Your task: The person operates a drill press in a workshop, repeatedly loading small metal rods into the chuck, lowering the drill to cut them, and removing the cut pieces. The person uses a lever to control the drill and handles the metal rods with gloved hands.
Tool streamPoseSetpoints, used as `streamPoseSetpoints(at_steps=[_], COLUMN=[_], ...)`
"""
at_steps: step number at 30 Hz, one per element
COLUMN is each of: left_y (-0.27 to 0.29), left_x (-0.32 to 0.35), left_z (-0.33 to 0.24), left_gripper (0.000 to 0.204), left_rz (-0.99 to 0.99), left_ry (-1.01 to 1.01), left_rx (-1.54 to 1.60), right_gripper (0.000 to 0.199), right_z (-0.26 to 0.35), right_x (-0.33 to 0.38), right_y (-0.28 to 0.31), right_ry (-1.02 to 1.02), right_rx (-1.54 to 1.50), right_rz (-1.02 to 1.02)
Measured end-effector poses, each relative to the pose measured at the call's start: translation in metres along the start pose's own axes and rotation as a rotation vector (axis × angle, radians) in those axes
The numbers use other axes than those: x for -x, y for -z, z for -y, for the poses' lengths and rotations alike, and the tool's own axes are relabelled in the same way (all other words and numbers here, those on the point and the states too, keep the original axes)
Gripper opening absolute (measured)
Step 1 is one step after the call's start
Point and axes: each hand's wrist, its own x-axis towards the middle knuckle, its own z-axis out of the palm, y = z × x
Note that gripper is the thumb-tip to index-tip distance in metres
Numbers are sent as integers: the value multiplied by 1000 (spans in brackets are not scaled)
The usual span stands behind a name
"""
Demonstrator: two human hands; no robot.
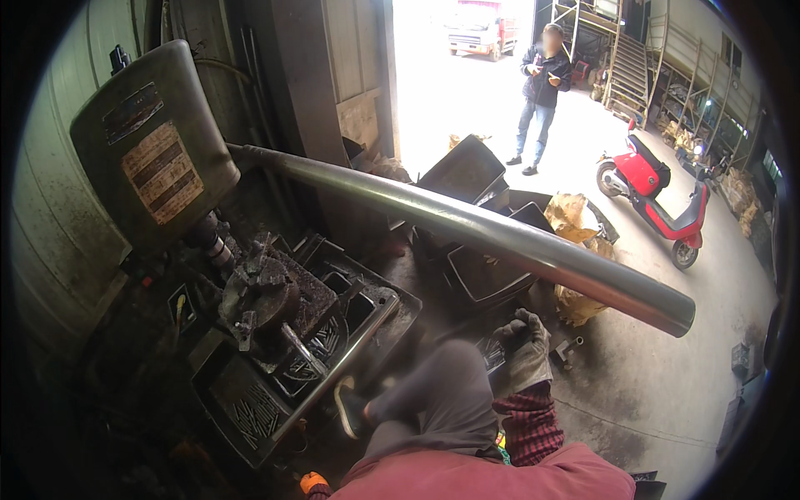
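Status from my end: looks mid-batch, my read only. Loose pins (pixel 254 414) lie in the front tray (pixel 218 383), another lot sits lower right of the press's fixture (pixel 265 292), and a 3rd clump is just beside the right hand (pixel 529 358). Can't split done vs left — at this res finished & raw pins look the same, and no count poss.

Right hand: grey glove, fingers part-curled, well apart from the fixture; can't tell if it's gripping a pin. Left hand (pixel 313 482): only a bit of orange glove at the bottom edge, nr the front tray's lower end — grip n/a, can't tell.

Press head (pixel 154 150) is upper left, spindle (pixel 219 250) above the fixture. Can't confirm a pin is clamped there, too dark. Long bar (pixel 467 221) slants from the head across my view, neither hand seen on it. So no visible sign of a cut in progress.
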Motion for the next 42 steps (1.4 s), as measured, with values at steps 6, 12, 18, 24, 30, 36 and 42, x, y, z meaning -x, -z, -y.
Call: streamPoseSetpoints(at_steps=[6,12,18,24,30,36,42], left_y=[-1,-4,-15,-11,93,287,301], left_x=[1,-2,-6,-7,5,37,71], left_z=[5,10,22,30,7,-135,-267], left_gripper=[24,25,26,27,32,38,71], left_rz=[7,11,-29,-160,-322,-411,116], left_ry=[13,14,-4,-214,-343,-422,-1177], left_rx=[6,11,27,-152,116,999,78], right_gripper=[28,28,28,30,19,29,60], right_z=[1,1,2,2,2,-30,-130], right_x=[1,3,0,-5,-28,-19,7], right_y=[-1,4,11,14,20,-41,-147], right_ry=[-8,18,3,-22,-142,-290,-505], right_rx=[-31,-24,-68,-103,-107,-100,79], right_rz=[44,38,73,63,64,478,326])
